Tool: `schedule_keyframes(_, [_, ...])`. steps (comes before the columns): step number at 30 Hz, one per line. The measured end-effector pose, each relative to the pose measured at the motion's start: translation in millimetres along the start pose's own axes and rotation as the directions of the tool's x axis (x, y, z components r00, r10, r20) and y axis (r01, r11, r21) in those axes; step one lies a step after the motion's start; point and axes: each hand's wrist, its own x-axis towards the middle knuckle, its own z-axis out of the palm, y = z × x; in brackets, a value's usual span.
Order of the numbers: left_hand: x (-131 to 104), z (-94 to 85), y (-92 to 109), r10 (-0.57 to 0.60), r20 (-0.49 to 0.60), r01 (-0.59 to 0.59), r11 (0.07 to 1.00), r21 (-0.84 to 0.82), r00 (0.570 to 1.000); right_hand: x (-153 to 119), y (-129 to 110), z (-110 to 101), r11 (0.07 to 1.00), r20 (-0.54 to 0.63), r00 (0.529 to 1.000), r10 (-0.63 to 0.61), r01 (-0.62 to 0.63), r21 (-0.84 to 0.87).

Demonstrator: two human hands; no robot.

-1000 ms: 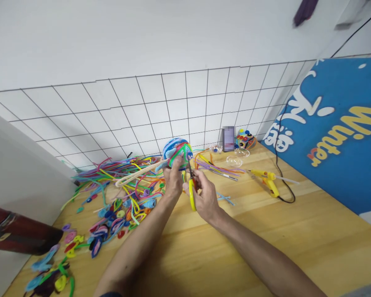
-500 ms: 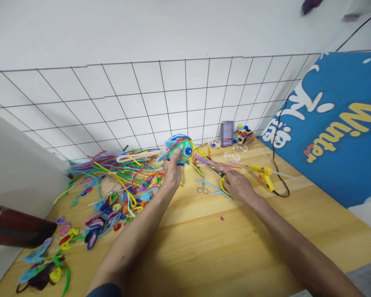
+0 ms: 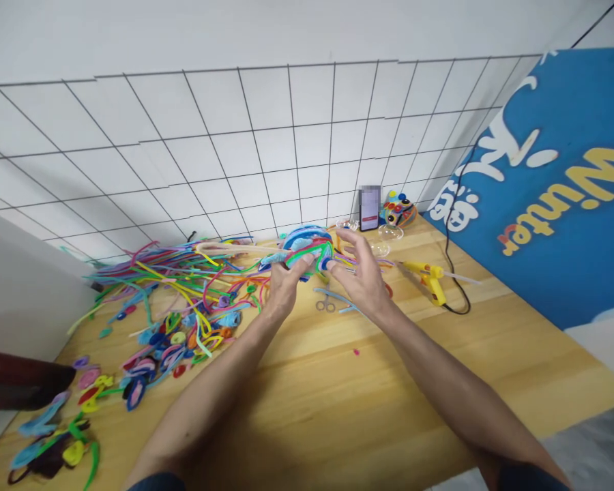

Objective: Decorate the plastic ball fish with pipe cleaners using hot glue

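Note:
A fish-shaped craft of coloured pipe cleaners [image 3: 307, 240], with blue, green and red strips and a light blue fin and tail, is held just above the table. My left hand [image 3: 282, 286] grips it from the near left, thumb pressed on its side. At its front end, my right hand [image 3: 361, 276] has the thumb on the dark blue eye, and the forefinger reaches along the far right edge. The remaining right fingers are partly hidden. Small scissors [image 3: 325, 304] and cut light blue strips [image 3: 355, 307] lie on the wood below the hands.
Loose pipe cleaners [image 3: 148, 269] and coiled pieces [image 3: 171, 341] cover the left side. On the right are a yellow glue gun [image 3: 430, 278] with its cord, clear plastic domes [image 3: 391, 232], a propped phone [image 3: 370, 210] and another colourful craft [image 3: 400, 210]. A dark red cylinder [image 3: 20, 378] stands far left.
My right hand has left the yellow-handled scissors and moved left and up to the fish craft. My left hand still holds the fish. The view has shifted slightly.

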Motion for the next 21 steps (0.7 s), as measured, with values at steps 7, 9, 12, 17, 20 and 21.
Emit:
schedule_keyframes(7, [-6, 5.7, 7, -0.015, -0.034, 0.017, 0.997, 0.075, 0.999, 1, 7, 15, 0.977, 0.004, 0.996, 0.093, -0.092, 0.193])
schedule_keyframes(9, [-8, 5.4, 5, -0.02, -0.03, 0.023, 0.995, 0.092, 0.999, 1, 7, 15, 0.968, 0.007, 0.994, 0.11, -0.109, 0.224])
schedule_keyframes(12, [-8, 4.4, 5, -0.012, -0.031, 0.015, 0.994, 0.109, 0.999, 1, 6, 15, 0.951, 0.014, 0.991, 0.135, -0.134, 0.279])
schedule_keyframes(17, [-7, 4.2, 12, 0.002, 0.058, -0.008, 0.996, 0.094, 0.998, 0, 10, 17, 0.884, 0.056, 0.977, 0.204, -0.209, 0.417])
schedule_keyframes(20, [-8, 2.9, 18, -0.024, 0.098, 0.013, 0.993, 0.116, 0.995, 1, 16, 21, 0.83, 0.078, 0.966, 0.248, -0.254, 0.497])
schedule_keyframes(21, [-10, 1.9, 19, -0.051, 0.096, 0.039, 0.991, 0.124, 0.994, 1, 18, 23, 0.814, 0.079, 0.961, 0.266, -0.268, 0.516])
